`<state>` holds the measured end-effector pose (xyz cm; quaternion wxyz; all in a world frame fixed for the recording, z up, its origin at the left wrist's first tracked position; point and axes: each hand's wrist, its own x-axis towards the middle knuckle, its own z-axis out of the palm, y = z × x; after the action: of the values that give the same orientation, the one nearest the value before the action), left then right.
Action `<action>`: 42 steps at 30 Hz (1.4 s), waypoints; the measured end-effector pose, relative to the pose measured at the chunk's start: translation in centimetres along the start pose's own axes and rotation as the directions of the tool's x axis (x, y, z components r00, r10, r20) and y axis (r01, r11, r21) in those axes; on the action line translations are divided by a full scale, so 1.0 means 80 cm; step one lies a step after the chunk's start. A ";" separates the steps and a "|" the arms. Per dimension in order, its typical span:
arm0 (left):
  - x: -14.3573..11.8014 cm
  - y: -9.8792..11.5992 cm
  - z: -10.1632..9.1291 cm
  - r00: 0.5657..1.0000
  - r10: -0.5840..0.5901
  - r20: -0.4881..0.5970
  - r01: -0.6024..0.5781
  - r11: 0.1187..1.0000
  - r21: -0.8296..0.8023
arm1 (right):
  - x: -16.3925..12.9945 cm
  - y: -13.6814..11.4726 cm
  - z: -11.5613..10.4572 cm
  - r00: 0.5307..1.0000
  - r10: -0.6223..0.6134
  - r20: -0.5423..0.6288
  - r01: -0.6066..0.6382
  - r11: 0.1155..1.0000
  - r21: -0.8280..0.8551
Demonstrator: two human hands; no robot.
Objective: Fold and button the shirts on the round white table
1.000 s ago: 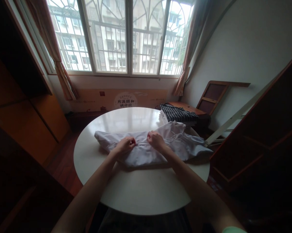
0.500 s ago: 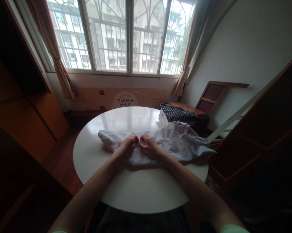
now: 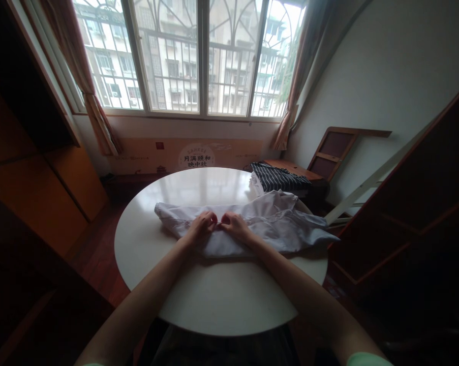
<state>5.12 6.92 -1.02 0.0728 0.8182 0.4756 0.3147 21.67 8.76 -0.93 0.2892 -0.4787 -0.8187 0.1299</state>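
A crumpled white shirt (image 3: 275, 223) lies across the round white table (image 3: 199, 300), its right end hanging over the table's right edge. My left hand (image 3: 201, 227) and my right hand (image 3: 233, 226) rest on the middle of the shirt, fingertips almost touching. Both hands pinch the cloth between fingers and thumb. What exactly is between the fingertips is too small to tell.
A folded dark striped garment (image 3: 277, 177) lies on a low wooden stand at the table's far right. A wooden frame (image 3: 334, 152) leans on the right wall. Dark wooden cabinets (image 3: 34, 168) stand at the left, a shelf (image 3: 423, 203) at the right, and a barred window (image 3: 199, 56) ahead.
My two hands moved from apart to close together at the shirt's middle, drawing the cloth inward. Over the last half second they barely moved.
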 end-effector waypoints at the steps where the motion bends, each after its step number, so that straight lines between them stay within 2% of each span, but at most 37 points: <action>1: 0.000 0.001 -0.001 1.000 0.008 0.006 -0.008 1.000 -0.007 | 0.000 0.000 0.000 1.000 -0.007 0.006 0.007 1.000 0.002; 9: 0.002 -0.001 -0.006 0.997 -0.001 0.072 0.010 0.991 -0.130 | -0.003 -0.002 -0.001 0.995 -0.094 -0.044 0.094 0.996 -0.012; 15: 0.007 -0.004 -0.007 0.985 -0.017 0.170 0.061 0.963 -0.261 | -0.009 -0.004 -0.004 0.970 -0.240 -0.035 0.233 0.962 -0.141; 18: 0.008 -0.005 -0.009 0.977 -0.026 0.213 0.094 0.945 -0.313 | -0.011 -0.006 -0.005 0.962 -0.275 -0.011 0.268 0.945 -0.186; 21: 0.007 -0.006 -0.013 0.969 -0.016 0.246 0.102 0.934 -0.343 | -0.010 -0.007 -0.005 0.972 -0.236 -0.002 0.233 0.960 -0.154; 27: 0.005 -0.002 -0.019 0.968 0.030 0.251 0.048 0.952 -0.302 | -0.009 -0.008 -0.010 0.992 -0.121 0.044 0.118 0.992 0.050; 31: 0.002 0.001 -0.018 0.967 0.045 0.252 0.021 0.967 -0.254 | -0.009 -0.010 -0.016 0.985 -0.132 0.108 0.121 0.988 0.098; 37: 0.000 -0.001 -0.010 0.978 0.079 0.193 -0.043 0.982 -0.184 | -0.004 -0.007 -0.017 0.982 -0.112 0.150 0.096 0.989 0.110; 42: 0.001 -0.002 -0.010 0.973 0.076 0.217 -0.034 0.981 -0.192 | -0.002 -0.004 -0.018 0.971 -0.138 0.194 0.117 0.986 0.115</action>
<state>4.56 6.98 -0.44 0.1934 0.8509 0.4099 0.2658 22.39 8.34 0.32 0.2368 -0.3939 -0.8651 0.2010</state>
